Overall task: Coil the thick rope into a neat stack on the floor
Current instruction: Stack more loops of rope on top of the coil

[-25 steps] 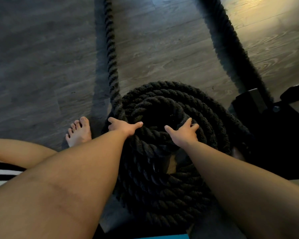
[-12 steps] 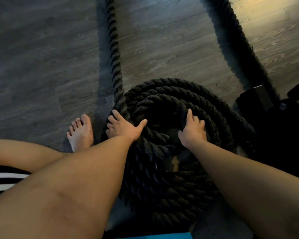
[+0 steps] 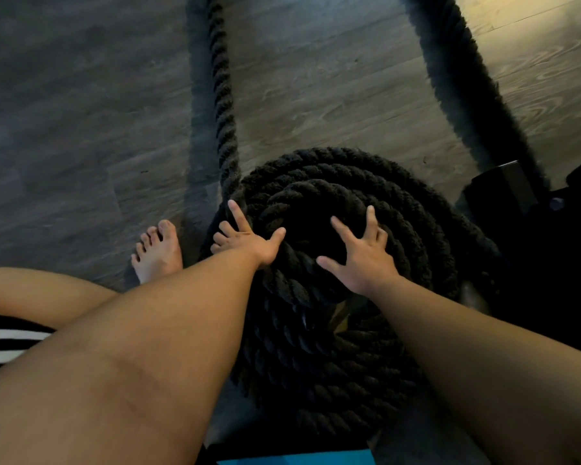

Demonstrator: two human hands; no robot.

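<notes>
Black twisted rope (image 3: 349, 364), thick, lies coiled in stacked rings on the wood-grain floor (image 3: 81, 112), at ctr of view and just in front of the person. A small gap (image 3: 342, 313) at the coil's ctr shows something pale; what it is can't be told. The coil's L flank and near-R part are hidden by the two forearms.

A free run (image 3: 223, 112) leaves the coil's L side and goes straight up the view, its far end cut off by the top edge. A second dark run (image 3: 467, 95) at upper R is blurred. Its lower end passes behind a dark object (image 3: 550, 246), so whether it joins the coil can't be told.

The left hand (image 3: 249, 239) rests on the coil's upper L edge w/ index finger straight, thumb out and the other fingers bent over the outer ring. The right hand (image 3: 363, 260) lies palm-down on the top ring, fingers spread wide, gripping nothing.

A bare foot (image 3: 158, 253) stands on the floor just L of the coil. Striped cloth (image 3: 7, 340) is cut off at the L edge and a blue strip (image 3: 296, 459) at the bottom edge; neither can be identified. The dark object at R is too shadowed to identify.
</notes>
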